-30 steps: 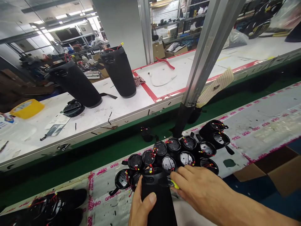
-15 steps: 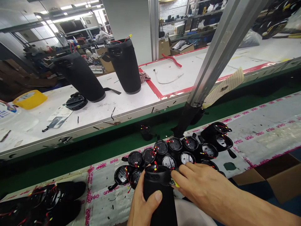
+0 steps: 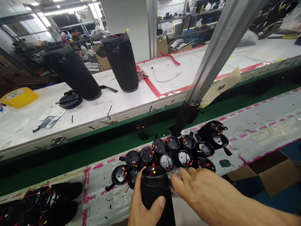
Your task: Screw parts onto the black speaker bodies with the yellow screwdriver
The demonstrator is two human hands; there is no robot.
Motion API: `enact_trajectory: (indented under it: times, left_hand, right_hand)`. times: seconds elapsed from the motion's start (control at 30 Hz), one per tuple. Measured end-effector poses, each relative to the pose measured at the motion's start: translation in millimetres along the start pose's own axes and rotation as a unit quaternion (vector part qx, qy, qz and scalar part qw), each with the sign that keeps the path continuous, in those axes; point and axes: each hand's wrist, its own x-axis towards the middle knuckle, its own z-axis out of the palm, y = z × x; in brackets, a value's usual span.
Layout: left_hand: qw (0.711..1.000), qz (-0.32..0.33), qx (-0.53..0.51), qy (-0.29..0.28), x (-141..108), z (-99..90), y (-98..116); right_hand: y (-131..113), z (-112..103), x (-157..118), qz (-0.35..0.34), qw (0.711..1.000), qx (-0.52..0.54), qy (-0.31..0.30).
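Observation:
My left hand (image 3: 147,204) is wrapped round a black cylindrical speaker housing (image 3: 155,191), its thumb lying across the front. The housing stands nearly upright with its open top up, and red and yellow wire connectors (image 3: 154,169) poke out inside the rim. At the right side of that rim is my right hand (image 3: 196,185), its fingers pinched together. What sits between those fingers is mostly hidden. Just beyond the held housing, several similar black housings (image 3: 173,142) stand close together with open tops and wires showing.
More black housings (image 3: 44,201) lie at the lower left. Across a green strip (image 3: 115,141), a white bench (image 3: 103,111) carries two tall black speaker housings (image 3: 122,64) and a yellow tape roll (image 3: 20,97). A slanted metal post (image 3: 211,56) rises ahead. An open cardboard box (image 3: 275,175) is at right.
The view has shifted slightly. A yellow piece that showed under my right fingers is now mostly out of sight. My left hand keeps its hold on the housing.

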Motion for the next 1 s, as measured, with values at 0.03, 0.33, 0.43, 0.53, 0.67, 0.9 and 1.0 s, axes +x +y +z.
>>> enact_trajectory:
  times: [0.03, 0.33, 0.43, 0.53, 0.67, 0.9, 1.0]
  left_hand:
    - [1.000, 0.002, 0.009, 0.001, -0.2, 0.3, -0.6]
    - [1.000, 0.007, 0.008, 0.003, 1.6, -0.4, -1.7]
    - [1.000, -0.005, -0.020, 0.004, 5.1, 0.4, -1.7]
    - [0.993, -0.041, -0.112, -0.013, 6.8, 1.9, -1.4]
    - [0.965, -0.106, -0.237, -0.025, 4.9, 3.8, -1.1]
    - [0.949, -0.114, -0.287, 0.065, 3.7, -4.2, -9.2]
    - [0.944, -0.111, -0.274, 0.145, -2.9, -35.1, -15.5]
  right_hand:
    - [-0.9, -0.3, 0.3, -0.001, 1.000, -0.002, -0.009]
    - [-6.7, 2.6, 1.1, 0.000, 0.999, -0.008, -0.037]
    - [-4.0, 6.1, 2.8, -0.006, 0.998, 0.039, -0.045]
    - [1.7, 9.0, 4.2, 0.025, 0.989, 0.145, -0.015]
    - [10.0, 8.2, 2.2, 0.134, 0.957, 0.252, 0.044]
    - [4.2, 5.3, -8.7, 0.147, 0.947, 0.273, 0.084]
    - [-0.3, 13.1, -12.9, 0.156, 0.935, 0.293, 0.122]
